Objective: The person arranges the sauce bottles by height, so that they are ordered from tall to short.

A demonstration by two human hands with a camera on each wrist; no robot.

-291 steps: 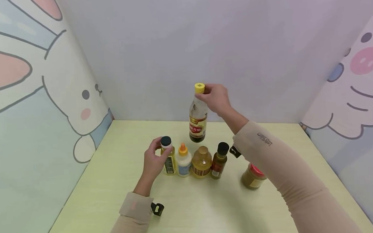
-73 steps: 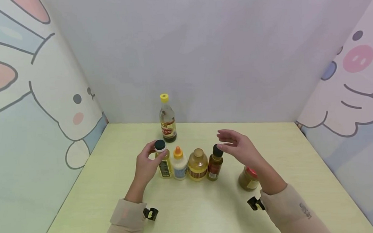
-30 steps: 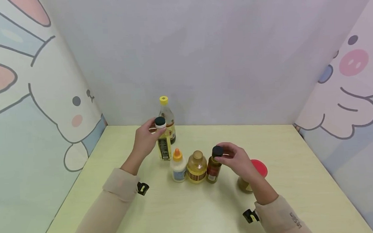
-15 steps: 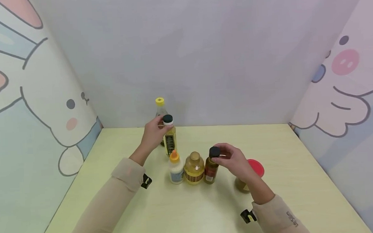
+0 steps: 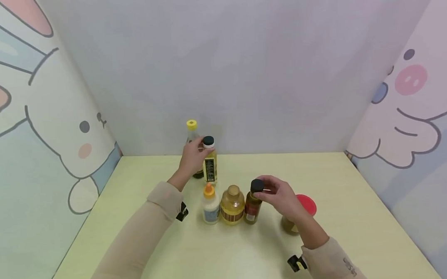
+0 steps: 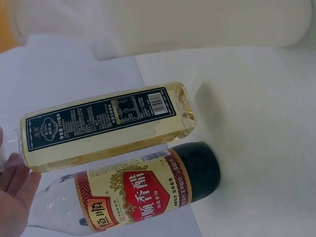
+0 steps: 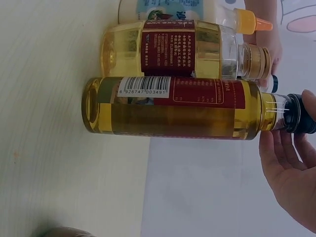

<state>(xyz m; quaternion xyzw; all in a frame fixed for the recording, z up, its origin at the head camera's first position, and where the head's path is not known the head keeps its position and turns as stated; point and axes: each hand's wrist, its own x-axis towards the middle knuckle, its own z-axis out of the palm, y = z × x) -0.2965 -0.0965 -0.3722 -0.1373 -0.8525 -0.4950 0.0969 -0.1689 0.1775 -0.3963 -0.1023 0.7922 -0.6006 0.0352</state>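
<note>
My left hand (image 5: 192, 156) pinches the dark-capped neck of a square bottle of pale yellow oil (image 5: 210, 167), upright beside the tall yellow-capped vinegar bottle (image 6: 138, 195). In the left wrist view the oil bottle's base (image 6: 185, 113) appears slightly off the table, with a shadow beside it. My right hand (image 5: 282, 197) grips the black-capped neck of a darker bottle with a red label (image 7: 177, 108), which stands at the right end of a row. The row's other two are a rounded bottle with a tan cap (image 5: 232, 206) and a white squeeze bottle with an orange tip (image 5: 211, 208).
A red-lidded jar (image 5: 306, 204) stands to the right, partly hidden by my right forearm. The pale table (image 5: 221, 256) ends at a plain back wall (image 5: 266, 79). Cartoon-printed walls rise on both sides.
Since the earlier views, the vinegar bottle was set down at the back left. My left hand has carried the oil bottle back and right from the row. My right hand has taken hold of the dark bottle's neck.
</note>
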